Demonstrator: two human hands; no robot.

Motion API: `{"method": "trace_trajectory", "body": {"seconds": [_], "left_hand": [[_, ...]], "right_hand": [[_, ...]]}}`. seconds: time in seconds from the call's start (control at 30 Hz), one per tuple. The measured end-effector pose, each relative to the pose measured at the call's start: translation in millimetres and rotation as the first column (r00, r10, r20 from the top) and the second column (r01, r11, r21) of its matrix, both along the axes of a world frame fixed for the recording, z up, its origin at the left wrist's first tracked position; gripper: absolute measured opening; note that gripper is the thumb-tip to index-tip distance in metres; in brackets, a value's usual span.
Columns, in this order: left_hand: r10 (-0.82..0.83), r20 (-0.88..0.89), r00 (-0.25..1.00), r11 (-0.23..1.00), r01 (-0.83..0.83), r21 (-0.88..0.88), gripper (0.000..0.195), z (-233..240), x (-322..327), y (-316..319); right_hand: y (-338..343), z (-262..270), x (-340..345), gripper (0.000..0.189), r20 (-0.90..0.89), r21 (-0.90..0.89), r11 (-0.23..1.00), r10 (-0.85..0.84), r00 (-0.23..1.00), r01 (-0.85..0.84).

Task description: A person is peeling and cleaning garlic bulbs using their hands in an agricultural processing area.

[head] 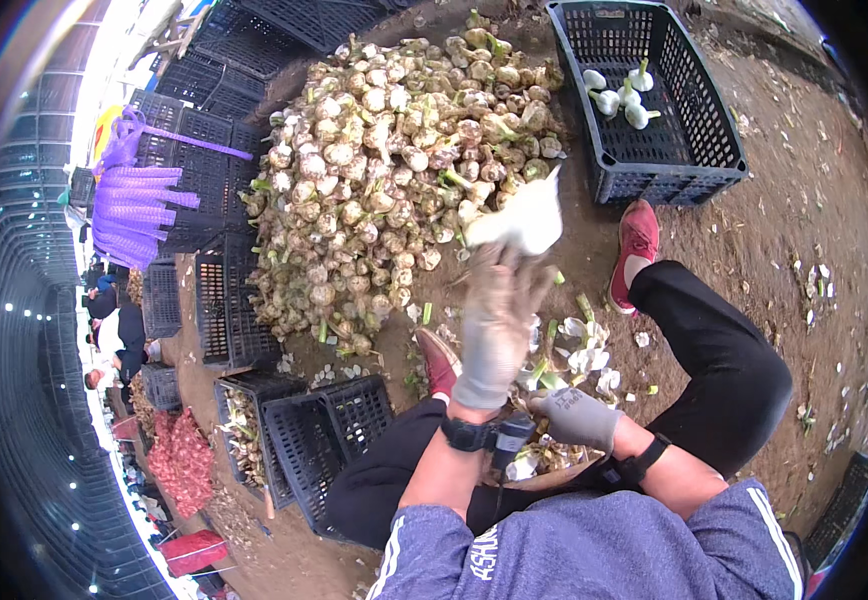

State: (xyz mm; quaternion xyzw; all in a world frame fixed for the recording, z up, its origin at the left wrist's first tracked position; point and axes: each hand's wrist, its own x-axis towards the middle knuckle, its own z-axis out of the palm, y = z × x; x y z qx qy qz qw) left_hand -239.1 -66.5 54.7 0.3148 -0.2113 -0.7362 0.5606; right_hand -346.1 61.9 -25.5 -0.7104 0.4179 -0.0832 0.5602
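My left hand [497,322], in a dirty pale glove, reaches out with its fingers apart, blurred by motion. Just past its fingertips is a large blurred white piece [524,217], a garlic bulb or its skin; contact is unclear. My right hand [576,416], in a grey glove, is curled low between my legs; whether it holds anything is hidden. Garlic trimmings and white skins [587,352] lie on the ground just beyond it. A big heap of untrimmed garlic bulbs [374,172] lies ahead. Several cleaned bulbs [629,97] sit in a black plastic crate [674,180], front right.
Black crates [329,420] stand by my left leg, one holding garlic stems [242,435]. More crates [208,172] line the heap's left side, with purple mesh netting [133,202] over some. Red mesh sacks [178,461] and other people [115,330] are farther left.
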Motion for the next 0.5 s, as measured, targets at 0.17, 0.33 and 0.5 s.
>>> {"method": "trace_trajectory", "body": {"seconds": [0.17,0.33,0.5], "left_hand": [[-0.146,0.448,0.882,0.965,0.226,-0.132,0.043,-36.4,10.5,-48.5],[0.275,0.955,-0.115,0.796,0.584,-0.159,0.04,-156.7,105.5,-94.6],[0.406,0.584,-0.703,0.69,0.655,0.308,0.028,-224.8,173.6,-131.3]], "right_hand": [[-15.8,17.4,-2.4,0.021,-0.22,0.053,0.999,0.013,0.976,-0.001],[-16.5,11.2,-1.2,0.031,-0.081,-0.146,0.986,-0.098,0.992,0.086],[-30.0,9.2,4.2,0.034,-0.021,0.048,0.99,-0.134,0.991,0.135]]}}
